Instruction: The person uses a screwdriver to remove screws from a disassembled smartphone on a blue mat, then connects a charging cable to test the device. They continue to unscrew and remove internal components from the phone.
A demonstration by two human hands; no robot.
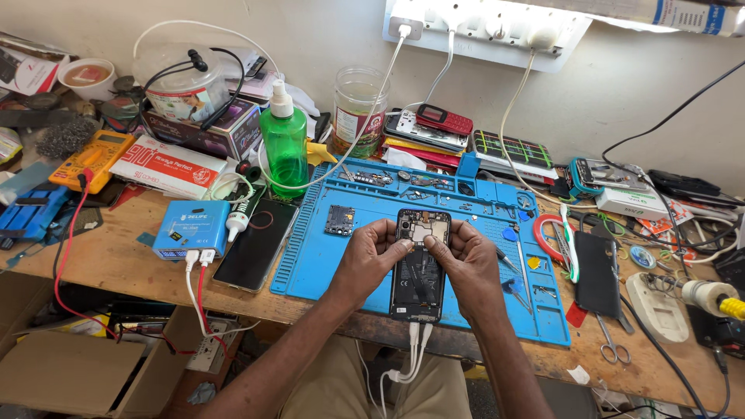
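While an opened smartphone (420,264) with its back cover removed is held above the blue repair mat (326,264), it is clamped from both sides: the left hand (371,257) and right hand (468,260) are closed on its upper edges. White cables (411,349) hang from its lower end.

Both forearms are bare, with no sleeves, rings or watch showing, above khaki trousers (341,388).

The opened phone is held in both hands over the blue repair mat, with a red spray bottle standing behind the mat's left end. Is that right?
Not quite: the head view shows the spray bottle is green, not red. The opened phone is held in both the left hand and right hand over the blue repair mat.
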